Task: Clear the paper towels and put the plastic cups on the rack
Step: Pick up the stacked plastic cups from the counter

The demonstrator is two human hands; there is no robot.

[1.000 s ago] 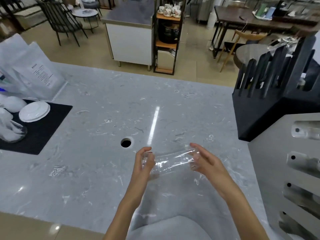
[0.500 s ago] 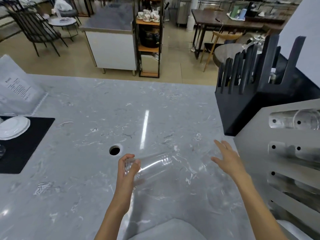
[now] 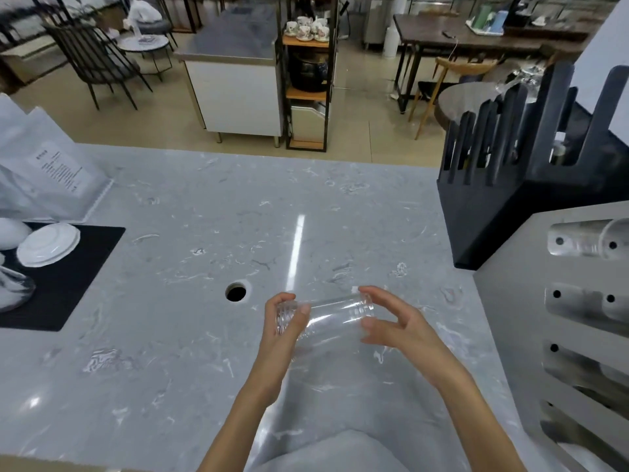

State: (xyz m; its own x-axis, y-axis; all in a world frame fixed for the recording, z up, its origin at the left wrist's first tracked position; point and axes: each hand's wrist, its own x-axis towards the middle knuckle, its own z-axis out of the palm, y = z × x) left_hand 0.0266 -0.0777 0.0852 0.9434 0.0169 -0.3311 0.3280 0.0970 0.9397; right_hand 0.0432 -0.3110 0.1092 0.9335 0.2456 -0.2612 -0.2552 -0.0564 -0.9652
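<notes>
Marble-patterned grey countertop (image 3: 170, 335) fills most of the view, with a small round hole (image 3: 235, 292) in it just left of the hands. At the right edge stands a grey metal rack with horizontal slots (image 3: 510, 335); a clear plastic cup (image 3: 589, 238) already lies on its side in the top slot. Behind the rack sits a black slotted holder (image 3: 503, 199). On the far left a black mat (image 3: 68, 277) carries a white round lid (image 3: 47, 244), and white pouches (image 3: 44, 178) stand behind it.

Over the counter's near middle, a stack of clear plastic cups (image 3: 326, 316) is held sideways, well apart from the rack. The person's left hand (image 3: 282, 330) grips the ribbed left end, fingers wrapped round it. The right hand (image 3: 398, 323) now pinches the right end of the stack between thumb and fingertips. Half a second ago that hand was off the cups, open and spread near the rack, while the left hand alone held the stack tilted. Since then the stack has levelled out, and the view has swung back leftward, bringing the mat and lid further into sight.
</notes>
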